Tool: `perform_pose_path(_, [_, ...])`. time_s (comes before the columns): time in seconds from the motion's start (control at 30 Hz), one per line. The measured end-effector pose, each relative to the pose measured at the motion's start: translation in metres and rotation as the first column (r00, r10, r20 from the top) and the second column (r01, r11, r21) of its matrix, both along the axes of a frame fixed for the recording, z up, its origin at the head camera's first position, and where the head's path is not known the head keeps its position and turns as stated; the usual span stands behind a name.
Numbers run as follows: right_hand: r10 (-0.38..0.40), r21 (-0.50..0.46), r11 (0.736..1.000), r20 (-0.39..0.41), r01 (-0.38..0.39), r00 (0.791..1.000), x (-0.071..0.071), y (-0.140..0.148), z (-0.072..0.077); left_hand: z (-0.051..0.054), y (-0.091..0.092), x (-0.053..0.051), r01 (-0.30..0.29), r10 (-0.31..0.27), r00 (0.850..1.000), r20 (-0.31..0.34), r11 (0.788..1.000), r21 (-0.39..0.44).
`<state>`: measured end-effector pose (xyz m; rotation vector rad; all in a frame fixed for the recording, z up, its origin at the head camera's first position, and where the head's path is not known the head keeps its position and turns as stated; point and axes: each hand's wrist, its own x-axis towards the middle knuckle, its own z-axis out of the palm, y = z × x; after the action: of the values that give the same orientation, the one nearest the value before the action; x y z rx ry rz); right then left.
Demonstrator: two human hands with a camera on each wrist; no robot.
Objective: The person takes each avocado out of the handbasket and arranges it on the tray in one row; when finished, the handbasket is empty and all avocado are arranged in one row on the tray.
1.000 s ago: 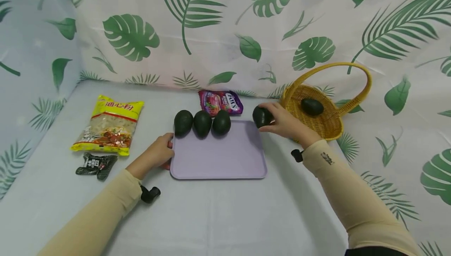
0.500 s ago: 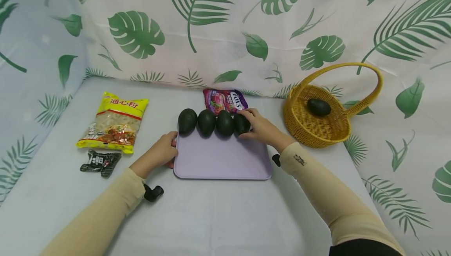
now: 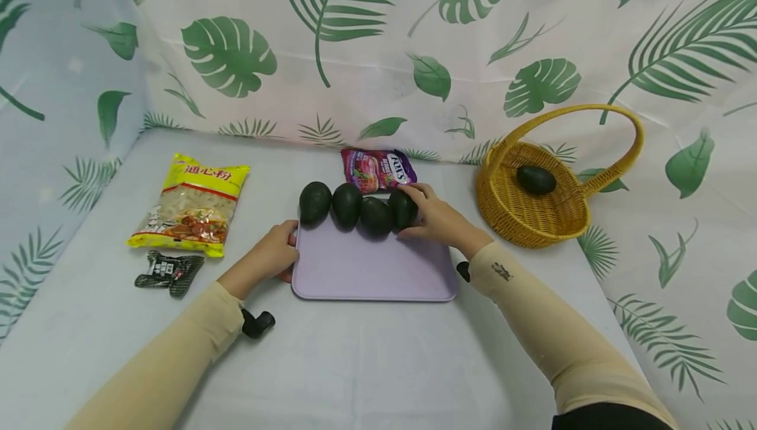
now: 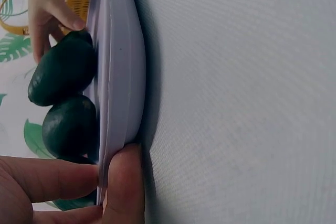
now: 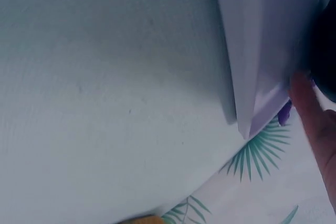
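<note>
A pale purple tray [image 3: 372,272] lies on the table, with several dark green avocados in a row along its back edge. My left hand [image 3: 273,252] pinches the tray's left rim; the left wrist view shows the thumb [image 4: 125,182] on its outer side. At the right end of the row, my right hand [image 3: 436,218] holds an avocado [image 3: 403,210], fingers over its far side and thumb in front. Beside it an avocado [image 3: 376,217] sits slightly nearer the front than the others. In the right wrist view the held avocado [image 5: 325,51] is cut off by the frame.
A yellow wicker basket [image 3: 493,210] with one avocado [image 3: 535,180] inside stands at the right. Behind the tray lies a purple candy bag [image 3: 378,170]. To the left are a yellow pasta bag [image 3: 192,210] and a small black packet [image 3: 168,273]. A leaf-print curtain [image 3: 355,101] backs the table.
My right hand has brought its avocado left from beside the basket onto the tray. The neighbouring avocado has shifted toward the front. My left hand has kept its grip on the rim.
</note>
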<state>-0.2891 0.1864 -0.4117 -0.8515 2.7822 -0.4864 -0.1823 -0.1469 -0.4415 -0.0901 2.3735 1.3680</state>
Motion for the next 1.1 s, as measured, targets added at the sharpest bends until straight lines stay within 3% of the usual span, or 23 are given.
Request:
perform_pose_path(0.17, [-0.021, 0.008, 1.0, -0.064, 0.021, 0.998, 0.001, 0.005, 0.006, 0.0, -0.001, 0.0, 0.001, -0.001, 1.0, 0.006, 1.0, -0.004])
perform_pose_path(0.3, [0.084, -0.017, 0.996, -0.159, -0.087, 0.984, 0.005, 0.003, 0.009, -0.001, -0.003, 0.0, 0.002, -0.002, 1.0, 0.004, 1.0, -0.009])
perform_pose_path(0.37, [0.197, -0.038, 0.976, -0.24, -0.212, 0.951, 0.008, -0.003, 0.009, -0.002, -0.003, 0.0, 0.001, -0.001, 1.0, 0.008, 1.0, -0.012])
perform_pose_path(0.47, [0.366, -0.02, 0.917, -0.35, -0.398, 0.862, 0.016, -0.014, 0.007, -0.001, -0.003, 0.0, 0.0, 0.0, 1.0, 0.013, 1.0, -0.017])
perform_pose_path(0.53, [0.433, 0.004, 0.883, -0.391, -0.47, 0.812, 0.019, -0.021, 0.004, -0.002, -0.003, 0.0, -0.005, 0.005, 1.0, 0.02, 1.0, -0.01])
perform_pose_path(0.57, [0.445, 0.017, 0.878, -0.397, -0.478, 0.803, 0.02, -0.023, 0.003, -0.001, -0.003, 0.001, -0.007, 0.007, 1.0, 0.021, 1.0, -0.006])
perform_pose_path(0.63, [0.437, 0.031, 0.885, -0.399, -0.464, 0.806, 0.02, -0.025, 0.0, -0.001, -0.002, 0.001, -0.007, 0.007, 1.0, 0.022, 1.0, 0.001])
perform_pose_path(0.77, [0.365, 0.031, 0.923, -0.381, -0.383, 0.85, 0.018, -0.027, -0.001, -0.002, -0.001, 0.001, -0.005, 0.005, 1.0, 0.018, 1.0, 0.001])
perform_pose_path(0.87, [0.329, 0.033, 0.939, -0.365, -0.342, 0.871, 0.015, -0.028, -0.001, -0.001, -0.002, 0.001, -0.003, 0.003, 1.0, 0.014, 1.0, -0.005])
perform_pose_path(1.1, [0.302, 0.019, 0.948, -0.353, -0.316, 0.885, 0.012, -0.029, -0.006, 0.001, -0.001, 0.001, 0.003, -0.003, 1.0, 0.016, 1.0, 0.003])
